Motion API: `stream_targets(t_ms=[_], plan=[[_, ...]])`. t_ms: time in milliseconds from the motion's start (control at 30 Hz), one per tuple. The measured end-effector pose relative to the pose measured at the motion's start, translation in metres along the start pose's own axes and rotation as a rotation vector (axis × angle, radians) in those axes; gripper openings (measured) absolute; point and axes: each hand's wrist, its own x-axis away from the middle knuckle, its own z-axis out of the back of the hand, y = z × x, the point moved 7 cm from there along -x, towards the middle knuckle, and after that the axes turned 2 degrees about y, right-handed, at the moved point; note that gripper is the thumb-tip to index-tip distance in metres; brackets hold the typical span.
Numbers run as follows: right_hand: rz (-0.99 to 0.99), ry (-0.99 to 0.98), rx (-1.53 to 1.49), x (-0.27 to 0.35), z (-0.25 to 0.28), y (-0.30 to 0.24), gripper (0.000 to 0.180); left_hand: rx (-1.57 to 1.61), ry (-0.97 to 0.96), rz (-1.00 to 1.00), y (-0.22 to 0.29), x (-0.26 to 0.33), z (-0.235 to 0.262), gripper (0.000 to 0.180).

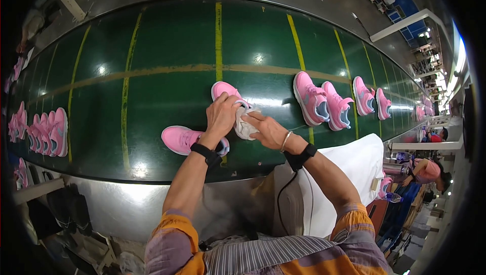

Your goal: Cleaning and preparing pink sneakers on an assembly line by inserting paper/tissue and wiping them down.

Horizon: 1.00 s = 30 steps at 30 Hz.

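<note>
A pink sneaker [224,90] stands on the dark green belt [167,47] in front of me. My left hand [220,115] grips it at its opening. My right hand [266,129] pushes a wad of white paper [244,128] against the shoe's opening. A second pink sneaker [179,139] lies on the belt just left of my left wrist. Both wrists wear black bands; a cable runs from the right one.
A pair of pink sneakers [324,104] stands on the belt to the right, more pairs [370,97] beyond it. Several pink sneakers [48,132] are lined up at the left. A white cloth-covered surface [354,168] is at my right. A seated person [425,171] is at the far right.
</note>
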Motion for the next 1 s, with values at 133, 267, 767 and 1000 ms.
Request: stream_targets(t_ms=[133, 267, 767, 1000], plan=[[-0.122, -0.031, 0.097, -0.017, -0.017, 0.008, 0.052, -0.029, 0.006, -0.058, 0.007, 0.002, 0.0, 0.012], [-0.194, -0.072, 0.032, -0.02, -0.017, 0.016, 0.05, -0.082, -0.025, -0.004, 0.001, -0.002, -0.001, 0.013], [-0.649, 0.205, 0.465, -0.052, -0.02, 0.06, 0.027, -0.152, -0.11, -0.066, 0.012, -0.006, -0.007, 0.031], [-0.338, 0.129, 0.34, -0.02, 0.064, -0.011, 0.05, -0.211, 0.468, -0.019, 0.026, 0.096, 0.114, 0.039]])
